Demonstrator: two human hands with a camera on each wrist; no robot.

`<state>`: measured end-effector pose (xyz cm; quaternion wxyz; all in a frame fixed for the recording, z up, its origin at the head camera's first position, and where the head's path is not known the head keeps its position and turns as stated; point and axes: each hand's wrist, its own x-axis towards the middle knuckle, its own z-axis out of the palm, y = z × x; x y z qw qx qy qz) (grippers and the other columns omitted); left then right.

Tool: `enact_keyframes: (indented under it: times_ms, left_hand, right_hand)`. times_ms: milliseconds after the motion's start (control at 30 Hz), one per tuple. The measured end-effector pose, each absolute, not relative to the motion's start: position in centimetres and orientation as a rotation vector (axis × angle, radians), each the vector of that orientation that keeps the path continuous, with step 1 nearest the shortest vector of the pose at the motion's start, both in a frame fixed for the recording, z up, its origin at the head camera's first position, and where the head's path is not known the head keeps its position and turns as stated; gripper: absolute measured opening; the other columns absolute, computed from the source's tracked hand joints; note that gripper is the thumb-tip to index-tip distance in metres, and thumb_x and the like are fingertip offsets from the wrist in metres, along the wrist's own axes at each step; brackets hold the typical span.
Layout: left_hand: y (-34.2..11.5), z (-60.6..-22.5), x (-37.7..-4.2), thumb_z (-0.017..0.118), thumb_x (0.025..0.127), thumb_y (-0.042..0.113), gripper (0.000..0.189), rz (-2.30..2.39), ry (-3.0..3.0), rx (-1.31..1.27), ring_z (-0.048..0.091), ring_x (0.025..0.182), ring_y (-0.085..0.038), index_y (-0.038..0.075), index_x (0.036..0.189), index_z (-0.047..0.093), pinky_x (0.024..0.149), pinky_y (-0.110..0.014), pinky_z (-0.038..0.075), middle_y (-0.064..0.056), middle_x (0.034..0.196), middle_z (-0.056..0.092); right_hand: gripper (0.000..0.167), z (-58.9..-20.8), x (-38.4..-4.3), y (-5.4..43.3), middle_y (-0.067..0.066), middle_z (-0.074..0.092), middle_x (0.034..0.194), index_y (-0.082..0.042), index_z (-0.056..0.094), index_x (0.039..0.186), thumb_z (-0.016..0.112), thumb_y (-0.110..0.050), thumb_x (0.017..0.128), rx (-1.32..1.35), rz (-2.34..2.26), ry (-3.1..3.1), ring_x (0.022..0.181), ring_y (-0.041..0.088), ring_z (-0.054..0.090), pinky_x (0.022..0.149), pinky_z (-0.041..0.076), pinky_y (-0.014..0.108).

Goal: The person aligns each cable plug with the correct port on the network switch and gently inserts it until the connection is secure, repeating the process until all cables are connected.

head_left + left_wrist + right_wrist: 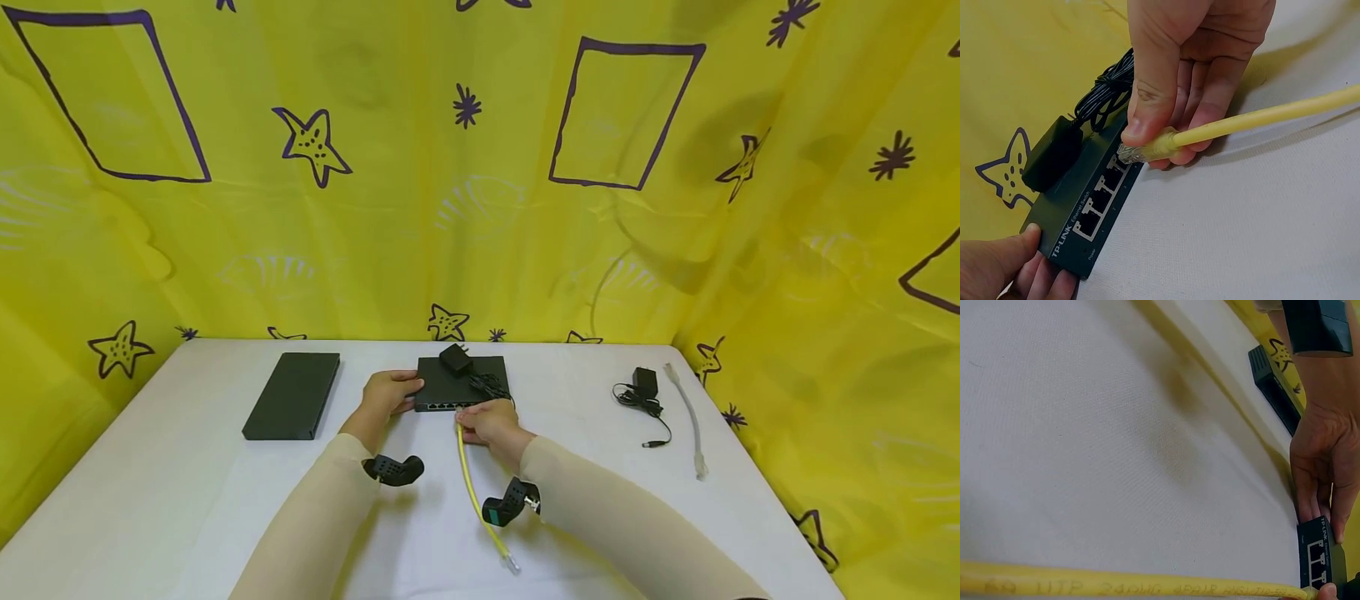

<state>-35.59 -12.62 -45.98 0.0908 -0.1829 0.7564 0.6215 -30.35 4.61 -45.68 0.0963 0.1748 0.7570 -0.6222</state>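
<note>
A black TP-LINK Ethernet switch (438,388) lies mid-table, its row of ports facing me. My left hand (384,402) grips its left end, thumb on top and fingers underneath in the left wrist view. Between thumb and fingers, my right hand (495,422) pinches the plug end of a yellow network cable (467,475). That clear plug (1132,154) is right at one of the right-hand ports. The cable's loose end trails toward me over the table. On the switch sits a black power adapter (455,360) with its bundled cord (489,385).
A larger black flat box (292,396) lies at the left of the white table (180,492). To the right are a second power adapter (644,382) with a coiled cord and a short grey-white network cable (690,417). Yellow patterned curtain (390,225) surrounds the back and sides.
</note>
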Motion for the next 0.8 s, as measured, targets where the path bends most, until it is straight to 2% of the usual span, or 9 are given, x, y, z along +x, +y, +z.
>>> enact_keyframes:
  times_ms: [267,500,800]
  left_hand:
    - [-12.59,-45.84,-35.54,0.070,0.092,0.011,0.040,1.808,2.276,-0.548,0.063,0.104,-0.023,0.004,0.131,0.063,0.083,-0.027,0.059,-0.020,0.138,0.055]
    - [-12.63,-45.72,-35.32,0.070,0.092,0.011,0.038,1.815,2.282,-0.529,0.063,0.102,-0.024,0.003,0.129,0.064,0.081,-0.027,0.059,-0.021,0.135,0.057]
    - [-12.61,-45.92,-35.88,0.071,0.091,0.012,0.039,1.791,2.275,-0.567,0.063,0.099,-0.023,0.006,0.129,0.065,0.081,-0.028,0.059,-0.019,0.136,0.057]
  right_hand:
    - [0.006,-45.95,-30.58,3.99,0.011,0.073,0.080,0.005,0.073,0.088,0.075,0.000,0.084,0.561,-1.812,2.328,0.054,0.008,0.059,0.053,0.056,0.019]
    - [0.007,-46.17,-30.72,3.82,0.012,0.073,0.083,0.005,0.073,0.087,0.075,0.000,0.084,0.552,-1.792,2.369,0.057,0.009,0.060,0.054,0.056,0.020]
    - [0.007,-45.89,-30.88,3.78,0.011,0.070,0.078,0.003,0.073,0.083,0.078,-0.001,0.082,0.564,-1.794,2.413,0.052,0.009,0.058,0.052,0.055,0.020]
